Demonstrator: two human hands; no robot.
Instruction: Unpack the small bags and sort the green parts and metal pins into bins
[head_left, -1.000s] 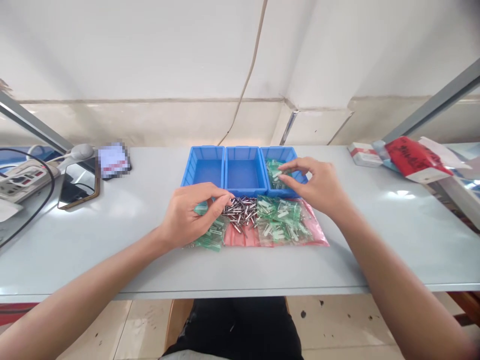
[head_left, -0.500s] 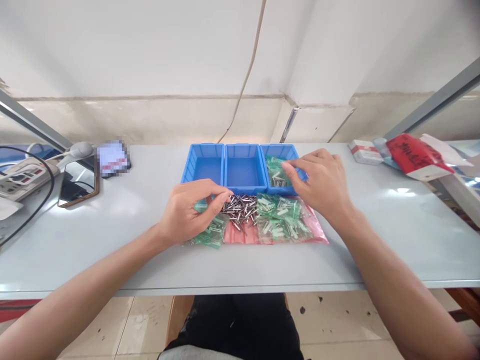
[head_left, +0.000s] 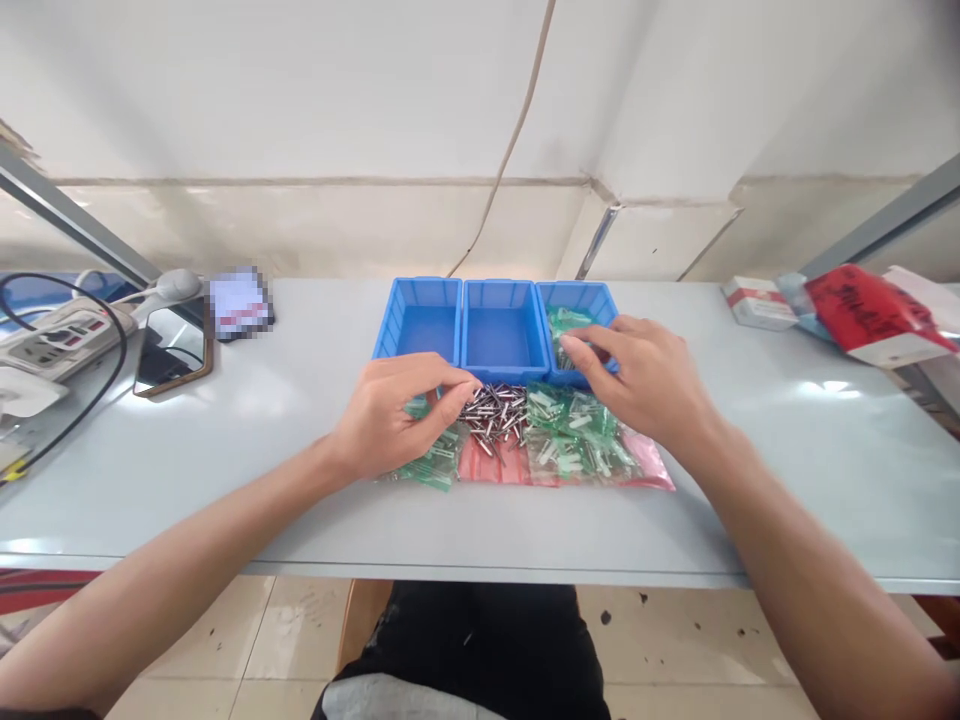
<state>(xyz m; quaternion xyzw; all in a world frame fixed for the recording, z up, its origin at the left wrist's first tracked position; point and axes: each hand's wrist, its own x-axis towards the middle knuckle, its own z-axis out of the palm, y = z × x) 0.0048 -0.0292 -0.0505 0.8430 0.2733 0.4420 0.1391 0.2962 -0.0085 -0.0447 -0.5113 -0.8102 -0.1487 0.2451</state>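
Observation:
My left hand (head_left: 405, 415) is pinched at the left edge of a pile of metal pins (head_left: 496, 412); what its fingertips hold is too small to make out. Under and beside it lie green-tinted bags of parts (head_left: 435, 458). My right hand (head_left: 645, 375) hovers over the front of the right blue bin (head_left: 577, 292), thumb and index finger apart, with nothing visible between them. That bin contains a green bag (head_left: 564, 322) of small parts. More green bags (head_left: 574, 440) lie before it on a pink bag (head_left: 491, 468). The middle bin (head_left: 504, 335) and left bin (head_left: 424, 330) show bare bottoms.
A phone (head_left: 174, 348), a power strip (head_left: 64, 340) with cables and a blurred item (head_left: 240, 303) lie at the left. On the right are a small white box (head_left: 759, 303) and a red packet (head_left: 862, 308). A wall stands behind the table (head_left: 525, 545).
The view has shifted, moving the table items rightward in the picture. My right hand has come back from over the right bin towards its front edge. My left hand remains at the pins.

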